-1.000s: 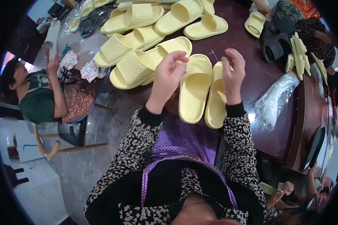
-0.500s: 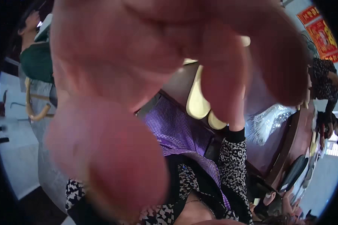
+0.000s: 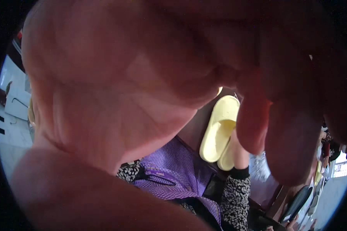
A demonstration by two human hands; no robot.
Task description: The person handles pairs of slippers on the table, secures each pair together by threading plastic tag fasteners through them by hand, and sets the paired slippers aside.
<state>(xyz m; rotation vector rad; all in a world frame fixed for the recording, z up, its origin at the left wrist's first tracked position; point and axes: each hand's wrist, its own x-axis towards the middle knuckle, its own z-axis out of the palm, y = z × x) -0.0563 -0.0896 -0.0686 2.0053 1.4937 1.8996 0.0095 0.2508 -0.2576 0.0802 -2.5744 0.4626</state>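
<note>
My left hand (image 3: 115, 88) is raised very close to the camera and covers most of the view. Its palm side shows in shadow, with the fingers stretched out and hanging down at the right; nothing shows in it. Beyond them, two pale yellow slippers (image 3: 215, 142) lie side by side on a dark brown tabletop (image 3: 194, 133). My right hand (image 3: 241, 153) comes up from a black cuff and lies against the slippers. Its fingers are hidden behind the slipper and my left hand, so their grip does not show.
A purple checked apron (image 3: 169, 161) covers my front. Clear plastic wrapping (image 3: 259, 167) lies right of my right wrist. Dark footwear (image 3: 298, 202) stands near the table's right edge. Partly visible hands of other people (image 3: 291, 223) show at the lower right.
My left hand has come across the view and now hides more of it. The slippers and my right forearm appear lower in the picture. The person in green at left is no longer visible.
</note>
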